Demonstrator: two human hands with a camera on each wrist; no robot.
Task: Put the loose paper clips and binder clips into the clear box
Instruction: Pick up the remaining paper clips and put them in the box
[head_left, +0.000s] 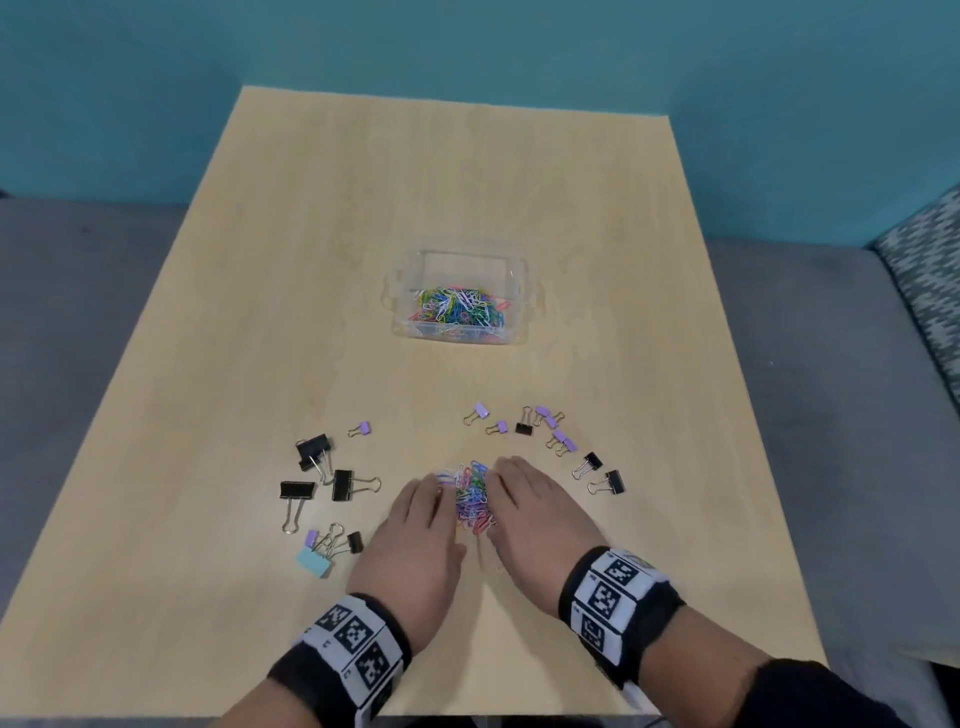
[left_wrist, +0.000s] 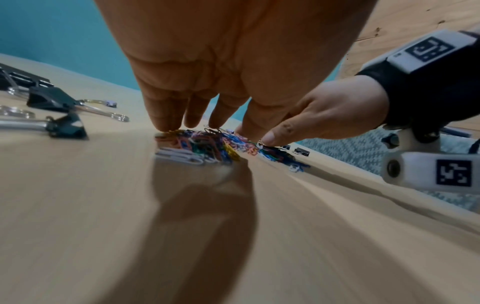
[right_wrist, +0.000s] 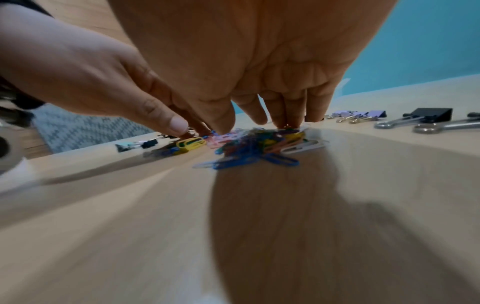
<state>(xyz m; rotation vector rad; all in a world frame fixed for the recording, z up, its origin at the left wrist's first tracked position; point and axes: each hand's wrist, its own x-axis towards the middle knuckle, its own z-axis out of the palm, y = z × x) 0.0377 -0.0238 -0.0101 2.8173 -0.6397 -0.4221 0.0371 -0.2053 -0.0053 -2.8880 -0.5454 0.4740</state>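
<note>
The paper clips (head_left: 471, 496) lie heaped low in the head view's centre, on the worktop (head_left: 363, 208), squeezed between the two hands. The left hand (head_left: 415, 540) flanks the heap on its left, the right hand (head_left: 530, 514) on its right. Each grip is flat, fingers straight and close together, tips down on the heap's edges; neither pinches anything. In the left wrist view the left fingertips (left_wrist: 166, 125) touch the top of the clips; in the right wrist view the right fingertips (right_wrist: 288, 121) do the same.

The heap's long axis runs from bottom to top of the head frame, toward the box (head_left: 462, 332), which sits well apart, straight up-frame and slightly left of the right hand. It already holds a layer of coloured clips. Both hands are equally near the heap, so the lift likely needs both, closing under the heap from either side, then travelling up-frame along that same axis.

Black binder clips (head_left: 322, 478) lie loose at lower left, purple binder clips (head_left: 550, 426) at centre right, all apart from the hands and not yet boxed. Their handles point every way.
</note>
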